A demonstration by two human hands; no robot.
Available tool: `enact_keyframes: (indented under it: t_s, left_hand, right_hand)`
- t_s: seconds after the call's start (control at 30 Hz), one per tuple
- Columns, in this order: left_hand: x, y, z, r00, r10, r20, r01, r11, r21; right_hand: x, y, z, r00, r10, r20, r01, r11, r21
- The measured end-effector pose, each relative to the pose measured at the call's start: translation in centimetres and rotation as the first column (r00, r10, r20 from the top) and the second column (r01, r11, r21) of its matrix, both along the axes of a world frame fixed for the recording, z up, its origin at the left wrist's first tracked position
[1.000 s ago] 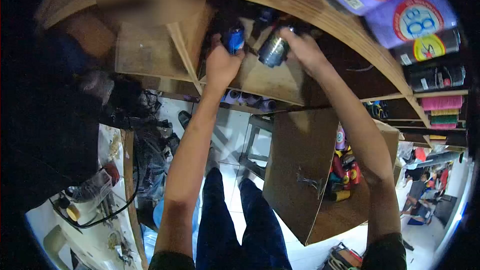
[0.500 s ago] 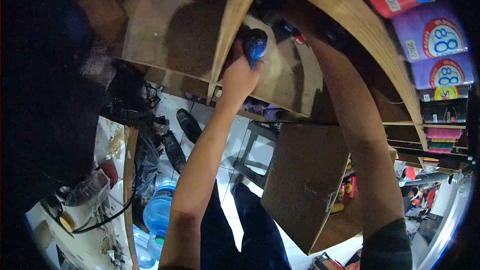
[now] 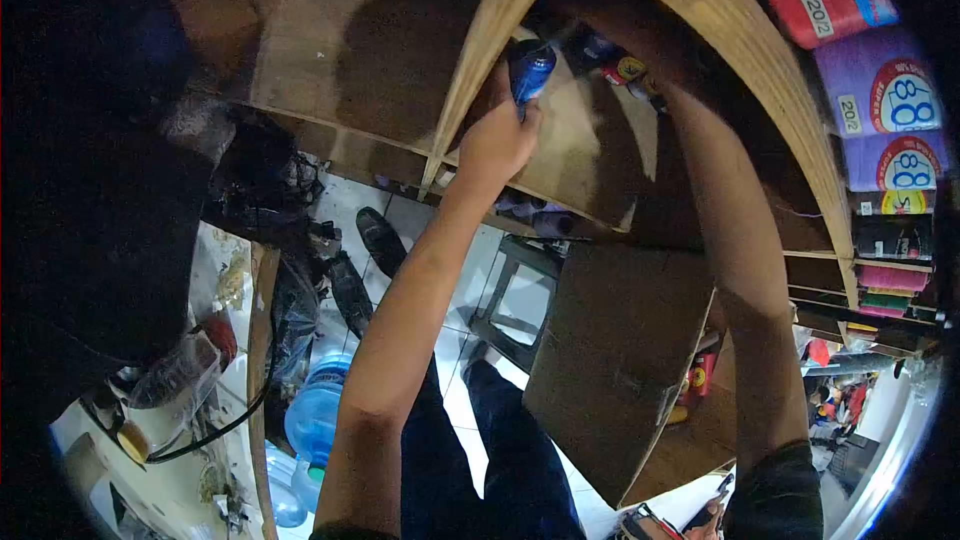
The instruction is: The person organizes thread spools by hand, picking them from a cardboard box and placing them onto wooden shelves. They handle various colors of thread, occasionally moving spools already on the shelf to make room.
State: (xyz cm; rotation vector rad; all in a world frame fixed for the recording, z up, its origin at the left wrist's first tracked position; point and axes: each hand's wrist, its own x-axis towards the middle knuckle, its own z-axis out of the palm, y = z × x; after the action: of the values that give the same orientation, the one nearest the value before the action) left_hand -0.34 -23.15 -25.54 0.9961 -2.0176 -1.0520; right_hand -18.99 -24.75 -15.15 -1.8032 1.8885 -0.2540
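Note:
My left hand (image 3: 497, 148) is wrapped around a blue thread spool (image 3: 533, 70), holding it inside a wooden shelf compartment (image 3: 565, 165), just right of the upright divider. Deep in the same compartment, my right hand (image 3: 668, 58) is in heavy shadow and its fingers are hidden. Right beside it shows a dark spool with a red and yellow label (image 3: 630, 70). Another dark blue spool (image 3: 592, 48) lies just left of that one.
Wrapped red spools (image 3: 800, 0) and purple spools (image 3: 880, 90) line the shelf at the right. Below stands an open cardboard box (image 3: 615, 360) with red spools inside. A grey stool (image 3: 515, 290), blue water bottles (image 3: 320, 415) and a cluttered worktable (image 3: 225, 280) are lower down.
The view has shifted slightly, and both arms appear a little further right. More of the red and yellow label beside my right hand shows. My left hand still grips the blue spool.

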Motion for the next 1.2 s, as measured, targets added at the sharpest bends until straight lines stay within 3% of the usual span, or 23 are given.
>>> enact_keyframes:
  t_s: [0.1,0.2,0.27,0.33,0.4,0.5,0.6,0.7,0.8,0.9,1.1,1.2]
  left_hand:
    - [0.6,-0.3,1.4,0.973,-0.214,0.087,0.186,0.949,0.256]
    - [0.5,-0.1,1.2,0.988,-0.152,0.032,0.142,0.967,0.213]
    - [0.8,0.4,1.1,0.993,-0.100,0.064,0.085,0.976,0.202]
    - [0.7,0.8,-0.2,0.998,-0.043,0.044,0.039,0.994,0.105]
    - [0.4,0.9,-2.5,0.999,0.003,-0.044,-0.007,0.996,-0.084]
    - [0.6,0.7,-3.4,0.995,-0.018,-0.102,0.012,0.998,-0.067]
    - [0.8,0.9,-2.3,1.000,-0.012,0.024,0.011,1.000,0.021]
    - [0.5,0.7,-3.8,0.999,0.009,-0.034,-0.012,0.996,-0.092]
    - [0.8,0.8,-3.1,0.999,-0.039,0.020,0.039,0.999,-0.030]
    - [0.6,0.8,-3.2,0.998,-0.005,-0.057,-0.003,0.991,-0.134]
    - [1.1,1.1,-1.4,0.999,-0.047,0.021,0.044,0.987,0.156]
    - [0.7,0.9,-2.6,0.999,-0.001,-0.050,-0.001,0.999,-0.039]
  right_hand:
    - [2.5,2.4,1.3,0.997,0.016,0.076,-0.021,0.998,0.061]
    - [2.9,4.0,0.1,0.997,0.028,0.069,-0.028,1.000,-0.006]
    - [1.0,2.9,-2.7,0.982,0.001,-0.188,-0.074,0.920,-0.384]
    - [-1.6,0.7,-2.9,0.967,-0.189,-0.172,0.163,0.974,-0.156]
    - [-3.1,-1.8,-3.1,0.931,-0.267,-0.247,0.239,0.961,-0.137]
    - [-3.9,-4.1,-3.2,0.905,-0.284,-0.317,0.237,0.955,-0.179]
    - [-4.2,-5.0,-3.3,0.893,-0.293,-0.341,0.236,0.951,-0.199]
    - [-4.4,-5.2,-3.2,0.893,-0.292,-0.342,0.234,0.951,-0.200]
    - [-4.5,-5.1,-3.1,0.890,-0.292,-0.350,0.231,0.951,-0.207]
    - [-4.7,-5.1,-3.3,0.886,-0.297,-0.357,0.236,0.950,-0.206]
    - [-5.3,-5.1,-3.9,0.883,-0.300,-0.361,0.238,0.949,-0.208]
    - [-5.3,-4.8,-3.7,0.880,-0.301,-0.367,0.235,0.949,-0.212]
